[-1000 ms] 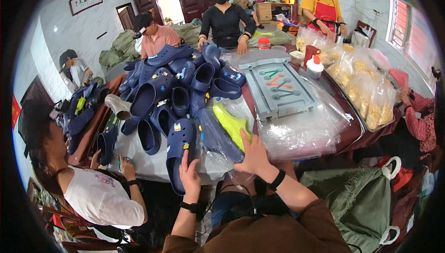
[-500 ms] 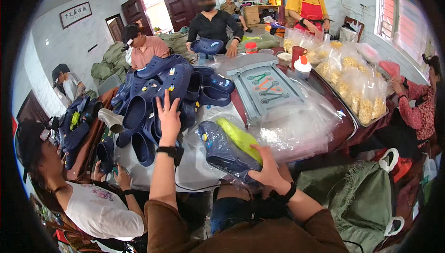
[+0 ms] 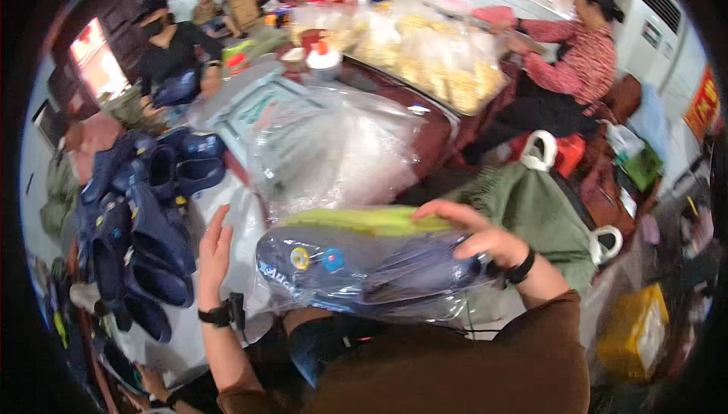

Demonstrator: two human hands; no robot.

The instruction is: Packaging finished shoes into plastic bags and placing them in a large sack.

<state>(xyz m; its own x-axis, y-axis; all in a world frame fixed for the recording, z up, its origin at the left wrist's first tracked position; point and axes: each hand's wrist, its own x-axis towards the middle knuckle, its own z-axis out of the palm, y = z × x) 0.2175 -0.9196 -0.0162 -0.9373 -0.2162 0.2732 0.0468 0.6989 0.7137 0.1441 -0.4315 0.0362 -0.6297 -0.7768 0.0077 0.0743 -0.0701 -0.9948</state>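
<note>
A clear plastic bag with navy clogs (image 3: 371,274) in it is held in front of my body above the table's near edge. Yellow and blue round charms show on the clogs, and a bright yellow-green piece (image 3: 356,220) lies along the top inside the bag. My right hand (image 3: 489,243) grips the bag's right end, fingers over the top. My left hand (image 3: 214,251) is raised just left of the bag, fingers stretched out and holding nothing. Further left, unbagged navy clogs (image 3: 155,251) are heaped on the table.
Beyond the bag lie a stack of clear plastic bags (image 3: 341,148) and a grey-blue plastic board (image 3: 231,118). Bags of yellowish pieces (image 3: 440,65) fill a tray at the back. A green sack (image 3: 523,209) with white handles stands right. Co-workers sit or stand around the table.
My view has swung right. The bagged clogs have moved right and been turned to lie crosswise. My left hand has come away from the clog heap to beside the bag.
</note>
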